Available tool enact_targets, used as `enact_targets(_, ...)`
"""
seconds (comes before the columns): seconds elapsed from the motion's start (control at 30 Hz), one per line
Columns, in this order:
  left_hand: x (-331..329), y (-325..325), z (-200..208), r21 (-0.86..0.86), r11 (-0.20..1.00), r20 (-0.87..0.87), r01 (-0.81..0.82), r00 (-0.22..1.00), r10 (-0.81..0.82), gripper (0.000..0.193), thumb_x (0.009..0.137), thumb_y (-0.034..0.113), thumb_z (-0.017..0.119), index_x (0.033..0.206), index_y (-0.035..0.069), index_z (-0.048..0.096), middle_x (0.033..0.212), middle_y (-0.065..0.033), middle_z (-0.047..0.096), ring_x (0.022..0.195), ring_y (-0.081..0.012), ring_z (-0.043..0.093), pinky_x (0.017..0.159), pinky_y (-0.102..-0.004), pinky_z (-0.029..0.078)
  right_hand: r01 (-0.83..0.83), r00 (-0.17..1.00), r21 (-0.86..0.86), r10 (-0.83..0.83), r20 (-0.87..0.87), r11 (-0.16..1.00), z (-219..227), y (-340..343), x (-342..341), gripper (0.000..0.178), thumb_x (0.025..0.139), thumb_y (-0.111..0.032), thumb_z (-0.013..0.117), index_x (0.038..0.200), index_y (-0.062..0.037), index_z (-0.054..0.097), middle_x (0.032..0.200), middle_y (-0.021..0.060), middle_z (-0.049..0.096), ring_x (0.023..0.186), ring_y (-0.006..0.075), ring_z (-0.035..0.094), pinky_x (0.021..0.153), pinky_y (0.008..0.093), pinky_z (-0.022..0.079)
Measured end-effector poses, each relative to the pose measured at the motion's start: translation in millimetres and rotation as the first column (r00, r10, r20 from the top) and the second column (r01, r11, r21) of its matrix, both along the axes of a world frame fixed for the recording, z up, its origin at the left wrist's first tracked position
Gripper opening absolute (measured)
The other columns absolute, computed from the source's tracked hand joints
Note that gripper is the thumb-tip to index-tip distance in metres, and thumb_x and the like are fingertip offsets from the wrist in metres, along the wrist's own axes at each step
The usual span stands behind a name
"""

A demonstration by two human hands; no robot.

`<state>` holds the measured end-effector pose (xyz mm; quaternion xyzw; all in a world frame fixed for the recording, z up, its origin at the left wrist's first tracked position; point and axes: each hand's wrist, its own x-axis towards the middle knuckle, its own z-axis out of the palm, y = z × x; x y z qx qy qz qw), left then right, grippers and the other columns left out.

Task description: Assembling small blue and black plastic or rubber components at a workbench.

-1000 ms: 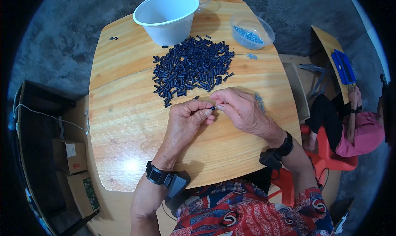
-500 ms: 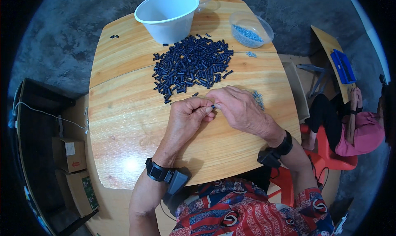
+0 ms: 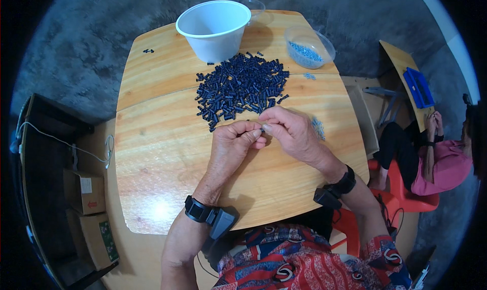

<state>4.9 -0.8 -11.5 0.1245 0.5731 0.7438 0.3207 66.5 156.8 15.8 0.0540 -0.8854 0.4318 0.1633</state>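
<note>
My left hand pinches a small dark plastic part between thumb and forefinger. Thumb and fingers of my right hand meet at that part from the other side; whatever they grip is too small to make out. Just beyond my hands lies a large heap of short dark plastic parts. A little pile of small silvery screws lies beside my right hand, partly covered by it.
A white tub stands behind the heap. Right of it, a clear bowl holds more screws, with a few loose screws in front. Several dark parts lie far left. Another person sits at the right by a blue tray.
The table and everything on it appear slightly lower in the picture. My right fingers have shifted a little around the small part; my left hand keeps its pinch.
</note>
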Motion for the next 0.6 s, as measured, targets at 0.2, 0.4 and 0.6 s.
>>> enact_targets(0.2, -2.7, -4.4, 0.5, 0.053, 0.998, 0.094, -0.044, 0.995, 0.039, 0.012, 0.089, 0.003, 0.059, 0.097, -0.002, 0.066, 0.085, -0.0082, 0.067, 0.072, -0.0121, 0.065, 0.068, -0.0236, 0.055, 0.101, 0.995, -0.120, -0.101, 0.004, 0.988, 2.5, 4.0, 1.6, 0.007, 0.084, -0.005, 0.059, 0.090, -0.0003, 0.060, 0.079, 0.0127, 0.062, 0.073, 0.0239, 0.063, 0.065, 0.0324, 0.050)
enact_targets(0.4, -5.2, -5.2, 6.5, 0.081, 0.994, 0.116, -0.067, 0.992, 0.057, 0.012, 0.090, 0.005, 0.059, 0.097, -0.002, 0.066, 0.084, -0.0070, 0.067, 0.070, -0.0111, 0.064, 0.065, -0.0229, 0.054, 0.044, 0.980, 0.106, -0.022, -0.198, 0.993, 9.0, -5.4, 3.6, 0.009, 0.079, 0.000, 0.062, 0.088, -0.0001, 0.060, 0.080, 0.0127, 0.061, 0.074, 0.0268, 0.062, 0.065, 0.0333, 0.050)
enact_targets(0.6, -4.0, -1.8, 4.9, 0.067, 0.997, 0.091, -0.045, 0.995, 0.039, 0.011, 0.090, 0.005, 0.059, 0.095, -0.002, 0.065, 0.082, -0.0063, 0.066, 0.068, -0.0106, 0.062, 0.064, -0.0221, 0.053, 0.051, 0.966, 0.193, 0.001, -0.257, 0.980, 5.1, -0.7, 4.6, 0.011, 0.077, 0.000, 0.063, 0.088, -0.0005, 0.060, 0.081, 0.0127, 0.061, 0.076, 0.0283, 0.063, 0.065, 0.0354, 0.051)
